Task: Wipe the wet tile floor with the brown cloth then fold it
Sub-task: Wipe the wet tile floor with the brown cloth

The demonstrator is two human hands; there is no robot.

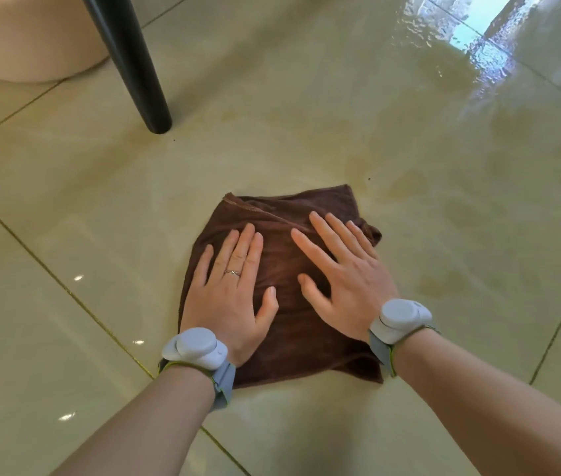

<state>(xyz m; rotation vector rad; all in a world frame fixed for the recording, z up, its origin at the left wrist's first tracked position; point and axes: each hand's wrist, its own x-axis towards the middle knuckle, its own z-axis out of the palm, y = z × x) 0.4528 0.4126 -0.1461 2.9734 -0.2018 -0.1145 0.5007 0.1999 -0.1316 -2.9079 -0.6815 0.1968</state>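
The brown cloth (282, 269) lies flat on the glossy beige tile floor (306, 139), folded into a rough square with a seam edge showing along its far side. My left hand (231, 293) presses flat on the cloth's left half, fingers straight, a ring on one finger. My right hand (344, 273) presses flat on the right half with its fingers spread. Both wrists carry grey bands with white devices. Wet patches (443, 207) sheen on the tiles to the right of the cloth.
A black chair leg (134, 63) stands on the floor at the upper left, beside a round beige base (21, 39). Pooled water with bright reflections (471, 36) covers the far right tiles. Grout lines cross the floor.
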